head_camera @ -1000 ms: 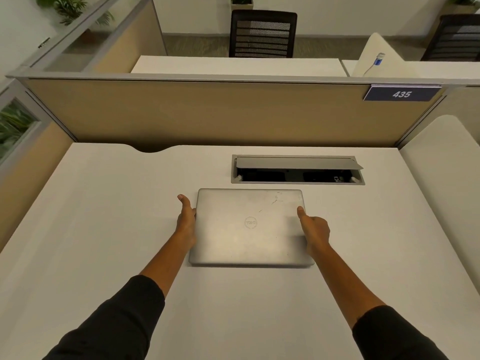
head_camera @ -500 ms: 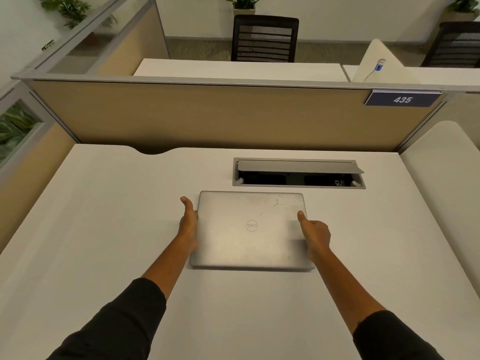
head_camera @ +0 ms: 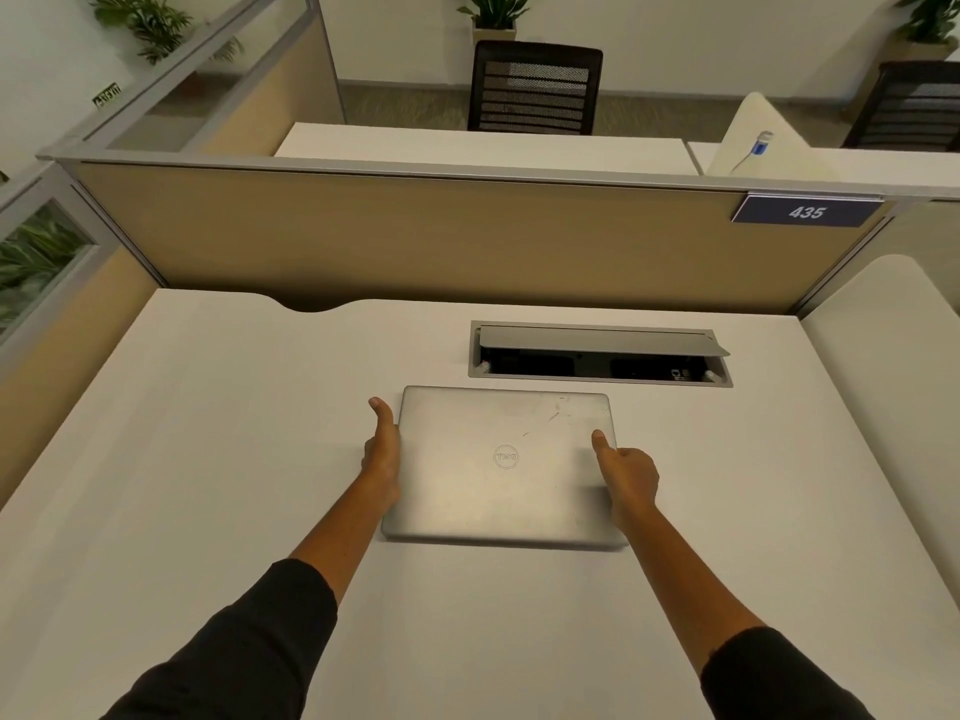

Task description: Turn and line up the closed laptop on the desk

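Observation:
A closed silver laptop (head_camera: 498, 470) lies flat on the white desk (head_camera: 208, 459), its edges roughly square to the desk's edges. Its round logo reads upside down from here. My left hand (head_camera: 383, 454) grips the laptop's left edge, thumb up beside the lid, fingers hidden under the side. My right hand (head_camera: 626, 475) holds the right edge with the thumb resting on top of the lid near the corner. Both forearms reach in from the near side.
Just behind the laptop is a recessed cable box (head_camera: 600, 356) with its grey lid propped open. A tan partition (head_camera: 415, 241) with a sign "435" (head_camera: 807, 211) closes off the back. Another desk surface (head_camera: 893, 366) adjoins at the right.
The laptop and both hands hold nearly the same place on the desk. Only the view has tilted slightly, so everything sits a little lower in the frame.

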A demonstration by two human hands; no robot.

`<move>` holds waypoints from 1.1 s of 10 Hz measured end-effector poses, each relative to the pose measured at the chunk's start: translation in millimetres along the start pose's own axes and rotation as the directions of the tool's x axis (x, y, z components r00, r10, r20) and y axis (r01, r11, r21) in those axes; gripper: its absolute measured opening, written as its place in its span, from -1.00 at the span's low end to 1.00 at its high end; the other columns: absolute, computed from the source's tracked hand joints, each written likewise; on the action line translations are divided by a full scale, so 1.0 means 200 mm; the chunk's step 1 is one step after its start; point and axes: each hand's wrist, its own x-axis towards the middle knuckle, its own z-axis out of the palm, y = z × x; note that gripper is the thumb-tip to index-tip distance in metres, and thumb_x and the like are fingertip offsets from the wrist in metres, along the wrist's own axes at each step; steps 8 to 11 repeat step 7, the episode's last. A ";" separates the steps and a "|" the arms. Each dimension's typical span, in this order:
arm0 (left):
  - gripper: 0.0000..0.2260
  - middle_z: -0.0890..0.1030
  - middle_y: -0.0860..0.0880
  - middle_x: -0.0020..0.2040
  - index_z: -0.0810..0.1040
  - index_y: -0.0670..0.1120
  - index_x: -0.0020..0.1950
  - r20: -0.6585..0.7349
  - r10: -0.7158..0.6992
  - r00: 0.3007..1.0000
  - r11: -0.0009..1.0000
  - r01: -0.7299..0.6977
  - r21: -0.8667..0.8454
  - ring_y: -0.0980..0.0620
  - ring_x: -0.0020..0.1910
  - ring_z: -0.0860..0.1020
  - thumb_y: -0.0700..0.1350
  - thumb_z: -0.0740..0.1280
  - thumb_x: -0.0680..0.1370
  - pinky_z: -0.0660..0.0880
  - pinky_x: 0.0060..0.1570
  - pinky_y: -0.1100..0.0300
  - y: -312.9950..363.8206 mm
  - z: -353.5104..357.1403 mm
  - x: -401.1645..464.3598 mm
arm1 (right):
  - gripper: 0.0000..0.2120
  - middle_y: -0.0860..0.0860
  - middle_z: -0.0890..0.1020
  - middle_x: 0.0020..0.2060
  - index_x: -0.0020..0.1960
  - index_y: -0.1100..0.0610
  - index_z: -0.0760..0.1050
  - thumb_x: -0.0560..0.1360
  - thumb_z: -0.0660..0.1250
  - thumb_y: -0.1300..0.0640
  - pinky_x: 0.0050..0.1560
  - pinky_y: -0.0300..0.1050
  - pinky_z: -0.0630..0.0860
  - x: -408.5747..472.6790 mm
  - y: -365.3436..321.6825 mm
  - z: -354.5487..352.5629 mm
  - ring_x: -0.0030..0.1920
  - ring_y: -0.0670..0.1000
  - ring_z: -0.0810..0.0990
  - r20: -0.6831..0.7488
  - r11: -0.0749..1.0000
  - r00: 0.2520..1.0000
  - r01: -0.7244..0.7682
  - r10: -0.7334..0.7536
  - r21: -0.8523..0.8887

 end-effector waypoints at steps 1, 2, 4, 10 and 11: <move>0.04 0.29 -0.13 0.74 0.22 -0.06 0.75 0.002 -0.003 1.000 1.000 0.003 0.007 -0.24 0.69 0.30 0.61 -0.13 0.49 0.17 0.70 -0.28 0.00 -0.01 -0.01 | -0.42 0.20 0.64 0.02 0.14 0.34 0.60 0.58 0.36 -0.23 0.06 0.02 0.48 -0.01 0.00 0.01 0.07 0.21 0.62 0.014 1.000 1.000 0.009 -0.009 -0.009; 0.06 0.38 -0.17 0.69 0.30 -0.07 0.72 0.019 0.003 1.000 1.000 -0.003 0.016 -0.27 0.66 0.36 0.63 -0.13 0.47 0.26 0.67 -0.27 0.00 -0.02 -0.02 | -0.49 0.16 0.59 -0.04 0.00 0.26 0.52 0.58 0.35 -0.24 0.06 0.03 0.48 -0.02 -0.01 0.00 0.00 0.16 0.57 0.024 0.999 1.000 0.020 -0.020 -0.027; -0.04 0.47 -0.20 0.61 0.36 -0.12 0.67 0.124 0.041 0.991 0.995 -0.052 0.082 -0.29 0.59 0.45 0.56 -0.02 0.55 0.35 0.63 -0.26 -0.01 -0.07 -0.04 | -0.44 0.25 0.62 0.22 0.21 0.30 0.57 0.55 0.39 -0.21 0.33 0.26 0.57 -0.07 0.01 -0.02 0.22 0.24 0.60 0.038 0.991 0.997 0.070 -0.066 -0.113; -0.31 0.28 -0.22 0.72 0.21 -0.13 0.74 0.025 0.424 0.905 0.630 -0.315 0.710 -0.23 0.72 0.27 0.26 0.05 0.72 0.27 0.69 -0.15 -0.10 -0.20 -0.09 | -0.16 0.18 0.20 0.66 0.68 0.23 0.06 0.62 0.29 -0.22 0.63 0.11 0.24 -0.22 0.06 -0.05 0.66 0.20 0.18 0.139 0.816 0.926 0.375 -0.351 -0.441; -0.31 0.28 -0.22 0.72 0.21 -0.13 0.74 0.025 0.424 0.905 0.630 -0.315 0.710 -0.23 0.72 0.27 0.26 0.05 0.72 0.27 0.69 -0.15 -0.10 -0.20 -0.09 | -0.16 0.18 0.20 0.66 0.68 0.23 0.06 0.62 0.29 -0.22 0.63 0.11 0.24 -0.22 0.06 -0.05 0.66 0.20 0.18 0.139 0.816 0.926 0.375 -0.351 -0.441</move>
